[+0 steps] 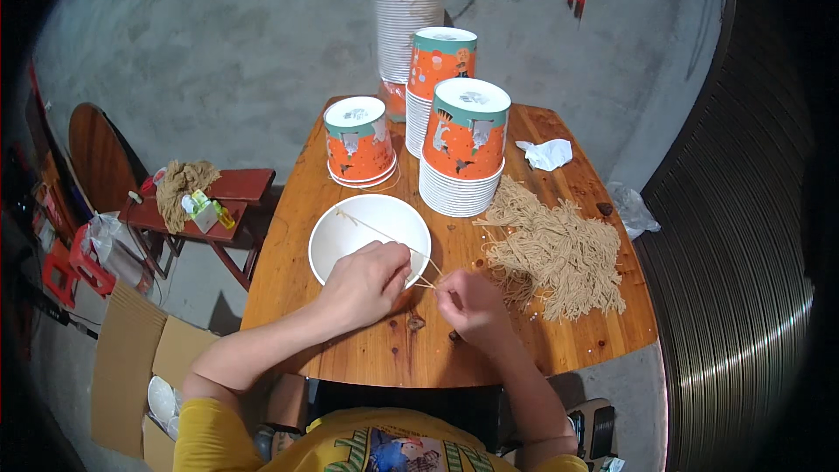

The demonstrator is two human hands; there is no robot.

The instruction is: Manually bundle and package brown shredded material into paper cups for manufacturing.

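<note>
Over the near right rim of an open white paper tub (pixel 336 240), my left hand (pixel 371 284) is closed on a thin tan string (pixel 376 230). Part of the string trails across the tub's mouth toward its far left side. Just right of the tub, my right hand (pixel 472 304) pinches the same string, and a short stretch of it shows between the two hands. The exact grip of the left fingertips is partly hidden by the hand. A loose pile of tan strings (pixel 559 253) lies to the right of my right hand.
Upside-down orange and green paper tubs stand stacked behind: a short stack (pixel 358 144), a front stack (pixel 466 135) and a taller one (pixel 441 61). Crumpled white tissue (pixel 546 155) lies on the wooden table (pixel 350 358). A red bench (pixel 245 185) stands left, above a cardboard box (pixel 131 367).
</note>
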